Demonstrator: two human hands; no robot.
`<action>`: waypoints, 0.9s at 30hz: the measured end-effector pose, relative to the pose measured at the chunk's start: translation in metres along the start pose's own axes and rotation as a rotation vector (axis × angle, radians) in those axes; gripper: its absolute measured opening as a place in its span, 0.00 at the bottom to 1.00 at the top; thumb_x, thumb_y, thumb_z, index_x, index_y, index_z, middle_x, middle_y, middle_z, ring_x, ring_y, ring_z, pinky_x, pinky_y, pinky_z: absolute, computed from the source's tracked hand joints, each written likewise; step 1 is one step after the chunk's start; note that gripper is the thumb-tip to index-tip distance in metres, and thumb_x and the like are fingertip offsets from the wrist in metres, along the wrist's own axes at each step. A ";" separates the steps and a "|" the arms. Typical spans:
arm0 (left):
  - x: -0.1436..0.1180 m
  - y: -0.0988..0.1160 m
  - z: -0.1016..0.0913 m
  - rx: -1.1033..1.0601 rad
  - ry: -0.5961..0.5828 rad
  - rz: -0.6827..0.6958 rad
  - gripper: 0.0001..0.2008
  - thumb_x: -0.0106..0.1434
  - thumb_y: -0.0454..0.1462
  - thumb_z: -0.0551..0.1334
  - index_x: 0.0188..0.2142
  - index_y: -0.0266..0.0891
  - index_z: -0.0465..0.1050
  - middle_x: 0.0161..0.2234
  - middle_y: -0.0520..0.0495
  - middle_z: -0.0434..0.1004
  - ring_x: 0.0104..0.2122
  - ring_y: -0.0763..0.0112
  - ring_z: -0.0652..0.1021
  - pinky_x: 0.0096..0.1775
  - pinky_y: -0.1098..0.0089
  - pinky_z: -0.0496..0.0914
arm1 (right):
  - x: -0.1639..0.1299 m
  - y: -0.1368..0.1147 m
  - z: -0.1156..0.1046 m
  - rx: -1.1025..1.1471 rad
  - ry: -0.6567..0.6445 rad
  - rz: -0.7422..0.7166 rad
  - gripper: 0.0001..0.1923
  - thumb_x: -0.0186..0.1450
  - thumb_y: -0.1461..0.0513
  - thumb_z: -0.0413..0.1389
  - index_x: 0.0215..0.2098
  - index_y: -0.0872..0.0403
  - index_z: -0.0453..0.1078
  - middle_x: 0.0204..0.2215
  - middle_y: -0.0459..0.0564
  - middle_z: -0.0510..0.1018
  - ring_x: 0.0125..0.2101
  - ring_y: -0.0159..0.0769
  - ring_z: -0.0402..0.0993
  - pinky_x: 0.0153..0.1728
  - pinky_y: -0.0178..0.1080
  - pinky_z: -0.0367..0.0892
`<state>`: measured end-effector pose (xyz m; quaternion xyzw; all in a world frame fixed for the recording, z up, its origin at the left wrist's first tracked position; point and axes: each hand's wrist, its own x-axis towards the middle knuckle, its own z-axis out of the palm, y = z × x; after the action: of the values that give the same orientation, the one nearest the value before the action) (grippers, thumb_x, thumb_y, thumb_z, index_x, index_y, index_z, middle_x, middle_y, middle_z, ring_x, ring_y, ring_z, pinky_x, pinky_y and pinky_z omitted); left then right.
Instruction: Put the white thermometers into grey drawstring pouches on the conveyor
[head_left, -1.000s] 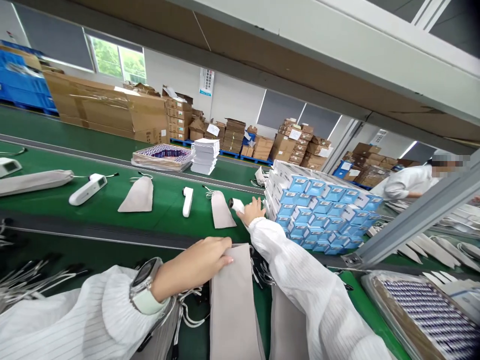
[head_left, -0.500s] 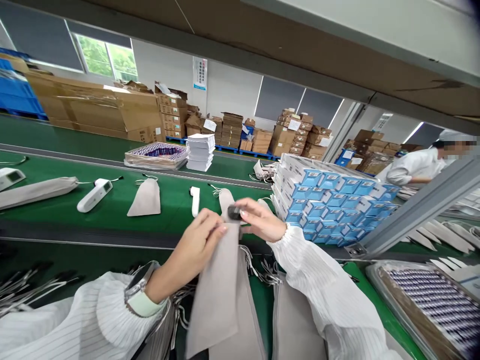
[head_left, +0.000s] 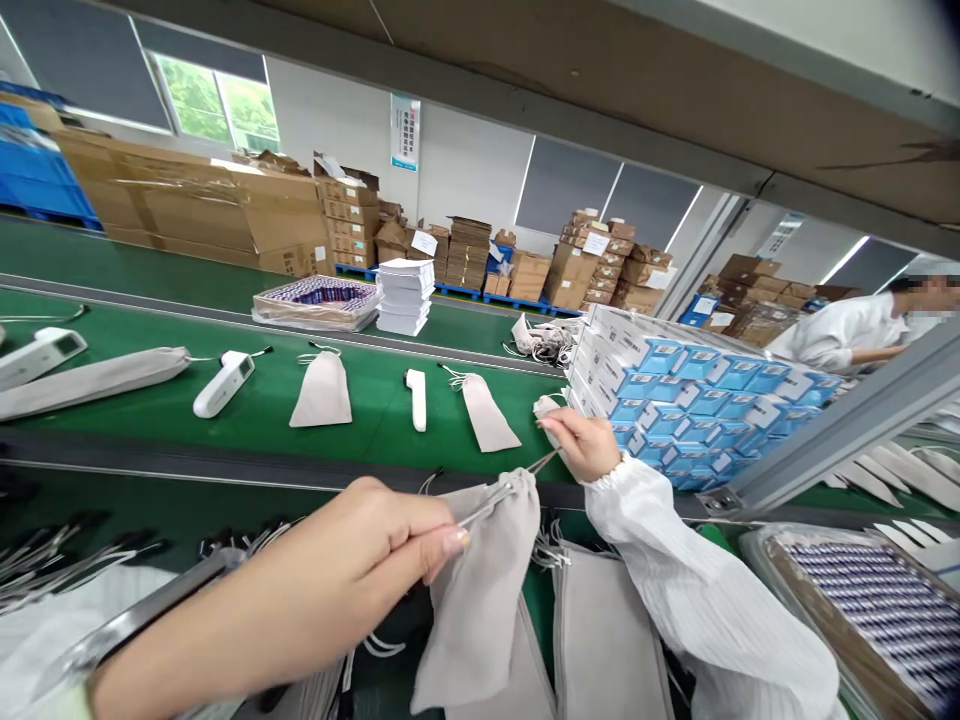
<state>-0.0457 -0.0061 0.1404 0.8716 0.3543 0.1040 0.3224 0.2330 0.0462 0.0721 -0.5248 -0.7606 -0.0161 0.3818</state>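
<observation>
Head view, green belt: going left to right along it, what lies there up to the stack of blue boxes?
Long grey pouch → white handheld device → short grey pouch → small white device → grey drawstring pouch → stack of blue boxes.

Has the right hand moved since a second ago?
Yes. The right hand came back off the belt, beside the blue boxes, pulling the pouch cord.

Pouch (head_left: 480,590) contents hidden by its grey cloth; left hand (head_left: 352,580) blurred and its forearm cut off at the bottom-left corner; co-worker's face blurred out
</observation>
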 end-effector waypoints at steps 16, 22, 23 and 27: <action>0.038 -0.037 0.042 0.197 0.325 0.115 0.12 0.61 0.40 0.53 0.42 0.39 0.67 0.38 0.46 0.69 0.40 0.65 0.69 0.42 0.68 0.63 | -0.004 -0.007 0.005 0.598 0.320 0.455 0.20 0.48 0.55 0.57 0.37 0.54 0.61 0.32 0.52 0.71 0.31 0.39 0.70 0.33 0.44 0.67; 0.050 -0.059 0.068 0.487 0.135 0.003 0.07 0.60 0.31 0.53 0.32 0.34 0.69 0.34 0.42 0.71 0.37 0.61 0.71 0.38 0.64 0.66 | -0.002 0.085 0.008 -0.176 0.001 0.555 0.35 0.50 0.61 0.53 0.55 0.57 0.49 0.42 0.58 0.68 0.41 0.46 0.68 0.41 0.47 0.62; 0.049 -0.056 0.070 0.515 0.143 -0.003 0.08 0.60 0.29 0.52 0.32 0.34 0.69 0.34 0.42 0.71 0.37 0.61 0.71 0.37 0.64 0.66 | -0.006 0.089 0.016 -0.189 -0.033 0.546 0.36 0.50 0.63 0.53 0.56 0.56 0.48 0.43 0.59 0.68 0.42 0.47 0.67 0.43 0.47 0.61; 0.043 -0.042 0.073 0.630 0.141 -0.057 0.14 0.55 0.21 0.49 0.34 0.31 0.69 0.35 0.39 0.71 0.38 0.58 0.71 0.34 0.65 0.67 | -0.006 0.080 0.034 -0.382 -0.062 0.527 0.32 0.52 0.64 0.52 0.55 0.57 0.53 0.50 0.62 0.61 0.50 0.49 0.59 0.47 0.46 0.56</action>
<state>-0.0072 0.0106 0.0552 0.9088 0.4149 0.0403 0.0145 0.2798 0.0924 0.0143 -0.7662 -0.5930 -0.0432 0.2440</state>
